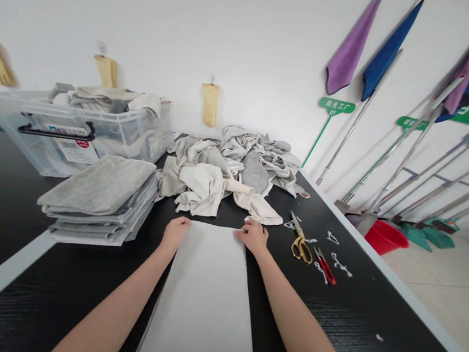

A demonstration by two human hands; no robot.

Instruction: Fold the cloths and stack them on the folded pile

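Note:
A long light-grey cloth (210,290), laid in a narrow strip, stretches over the black table toward me. My left hand (176,231) pinches its far left corner. At the far right corner, my right hand (254,236) has its fingers closed on the edge. Just beyond both hands lies a heap of crumpled grey and beige cloths (202,187). To the left of my left hand stands a stack of folded grey cloths (100,191). Gold-handled scissors (300,243) and red thread snips (325,266) lie to the right of my right hand.
A clear plastic bin (59,137) full of cloths stands at the back left. White thread scraps (340,263) are scattered on the right of the black table (311,327). Mop poles (358,121) lean along the wall, near a red bucket (384,238) on the floor.

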